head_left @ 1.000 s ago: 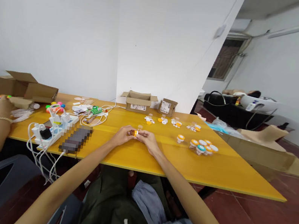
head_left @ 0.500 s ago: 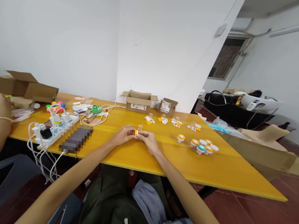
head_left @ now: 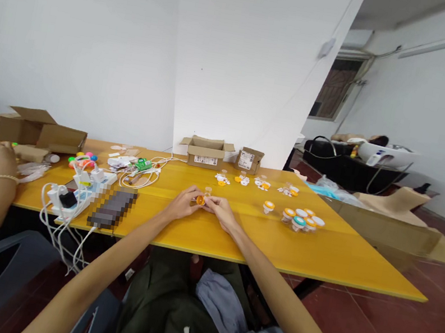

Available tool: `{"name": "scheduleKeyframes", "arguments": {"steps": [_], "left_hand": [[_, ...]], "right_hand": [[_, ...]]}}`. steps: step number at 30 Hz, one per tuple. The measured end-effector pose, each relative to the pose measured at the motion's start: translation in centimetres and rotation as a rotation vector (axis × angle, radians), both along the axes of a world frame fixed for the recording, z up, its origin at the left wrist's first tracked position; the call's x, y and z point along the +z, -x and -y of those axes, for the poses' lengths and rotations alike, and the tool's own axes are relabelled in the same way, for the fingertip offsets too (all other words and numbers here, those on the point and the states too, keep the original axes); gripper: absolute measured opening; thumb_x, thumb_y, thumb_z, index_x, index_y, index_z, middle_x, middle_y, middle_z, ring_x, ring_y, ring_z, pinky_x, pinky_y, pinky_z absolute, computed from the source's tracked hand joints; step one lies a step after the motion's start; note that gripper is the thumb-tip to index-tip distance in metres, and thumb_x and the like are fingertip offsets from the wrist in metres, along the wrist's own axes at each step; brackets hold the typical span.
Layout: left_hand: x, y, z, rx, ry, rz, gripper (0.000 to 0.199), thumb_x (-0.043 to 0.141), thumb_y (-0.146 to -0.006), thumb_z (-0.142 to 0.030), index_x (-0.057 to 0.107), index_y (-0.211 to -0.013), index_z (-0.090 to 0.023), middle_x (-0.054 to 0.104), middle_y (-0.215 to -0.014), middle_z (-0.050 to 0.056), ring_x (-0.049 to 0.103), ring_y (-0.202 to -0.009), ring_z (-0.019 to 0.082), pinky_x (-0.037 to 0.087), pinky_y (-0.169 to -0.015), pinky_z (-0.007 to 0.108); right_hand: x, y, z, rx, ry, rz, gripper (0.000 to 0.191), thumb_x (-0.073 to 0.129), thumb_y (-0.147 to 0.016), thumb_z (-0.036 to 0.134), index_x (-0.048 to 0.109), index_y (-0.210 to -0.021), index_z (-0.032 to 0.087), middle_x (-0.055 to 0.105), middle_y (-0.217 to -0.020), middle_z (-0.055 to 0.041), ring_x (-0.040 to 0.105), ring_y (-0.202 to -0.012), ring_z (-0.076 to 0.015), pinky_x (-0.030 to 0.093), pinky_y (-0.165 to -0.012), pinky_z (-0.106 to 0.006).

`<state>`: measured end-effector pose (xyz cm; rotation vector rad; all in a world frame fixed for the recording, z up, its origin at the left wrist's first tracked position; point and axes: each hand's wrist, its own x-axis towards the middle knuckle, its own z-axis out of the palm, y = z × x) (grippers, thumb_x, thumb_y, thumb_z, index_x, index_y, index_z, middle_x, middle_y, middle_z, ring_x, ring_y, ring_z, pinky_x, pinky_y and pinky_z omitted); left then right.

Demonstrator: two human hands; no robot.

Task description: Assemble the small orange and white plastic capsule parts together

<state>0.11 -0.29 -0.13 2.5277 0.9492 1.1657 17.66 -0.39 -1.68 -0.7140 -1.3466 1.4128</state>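
Observation:
Over the front middle of the table, my left hand (head_left: 182,203) and my right hand (head_left: 220,212) meet at a small round orange lid (head_left: 200,200). Both have their fingers closed on it, and its round inner face shows towards me. Just behind my fingertips stands a small clear jar (head_left: 208,191). To the right is a closed clear jar (head_left: 268,207) with an orange-and-white lid. Beyond it is a cluster of similar jars, one with a teal lid (head_left: 299,222).
Small piles of white pieces (head_left: 262,183) with orange lids lie along the back, before two cardboard boxes (head_left: 206,155). On my left are a power strip (head_left: 87,195), a blurred-out dark device (head_left: 113,208) and cables. Another person's hands (head_left: 2,158) work at far left.
The orange lid has turned between my fingers, from edge-on to showing its round inner face. My hands have barely shifted.

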Motion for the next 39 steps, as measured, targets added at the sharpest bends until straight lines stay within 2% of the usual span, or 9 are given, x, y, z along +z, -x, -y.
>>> {"name": "scheduleKeyframes", "arguments": {"steps": [6,12,22,29,39], "left_hand": [[0.2,-0.1,0.1,-0.043,-0.020,-0.006,0.024,0.062,-0.088,-0.022,0.069,-0.111,-0.023,0.061,-0.101,0.006,0.061,-0.093,0.018,0.052,-0.087,0.033],[0.5,-0.2,0.1,-0.028,0.029,0.038,0.028,0.064,-0.086,-0.023,0.068,-0.113,-0.024,0.064,-0.103,0.006,0.060,-0.094,0.019,0.052,-0.086,0.035],[0.5,-0.3,-0.2,0.019,0.066,0.083,0.022,0.069,-0.082,-0.026,0.067,-0.103,-0.021,0.066,-0.095,0.004,0.061,-0.089,0.019,0.051,-0.081,0.031],[0.7,-0.4,0.1,0.023,0.088,0.087,0.020,0.068,-0.083,-0.029,0.067,-0.101,-0.020,0.066,-0.091,0.004,0.059,-0.082,0.017,0.050,-0.076,0.029],[0.3,-0.2,-0.3,0.059,0.161,0.056,0.021,0.067,-0.080,-0.035,0.066,-0.093,-0.019,0.067,-0.084,0.001,0.057,-0.073,0.015,0.048,-0.069,0.027]], "right_hand": [[0.2,0.2,-0.1,0.019,-0.005,0.021,0.041,0.085,-0.055,0.054,0.074,-0.070,0.018,0.070,-0.073,-0.0032,0.066,-0.081,-0.0184,0.053,-0.089,-0.037],[0.3,0.2,-0.2,0.024,-0.043,0.017,0.039,0.082,-0.059,0.055,0.072,-0.072,0.020,0.069,-0.075,-0.0012,0.063,-0.079,-0.0170,0.050,-0.084,-0.033],[0.0,0.0,-0.6,-0.017,-0.078,0.053,0.042,0.079,-0.061,0.059,0.072,-0.076,0.020,0.069,-0.073,-0.0013,0.058,-0.070,-0.0145,0.043,-0.068,-0.026],[-0.1,-0.1,-0.4,-0.084,-0.069,0.024,0.042,0.081,-0.059,0.055,0.068,-0.082,0.022,0.068,-0.074,0.0004,0.059,-0.067,-0.0142,0.044,-0.067,-0.027],[-0.7,0.0,-0.8,-0.123,-0.090,0.081,0.031,0.077,-0.065,0.044,0.065,-0.083,0.023,0.067,-0.075,0.0007,0.062,-0.072,-0.0164,0.048,-0.070,-0.029]]}}
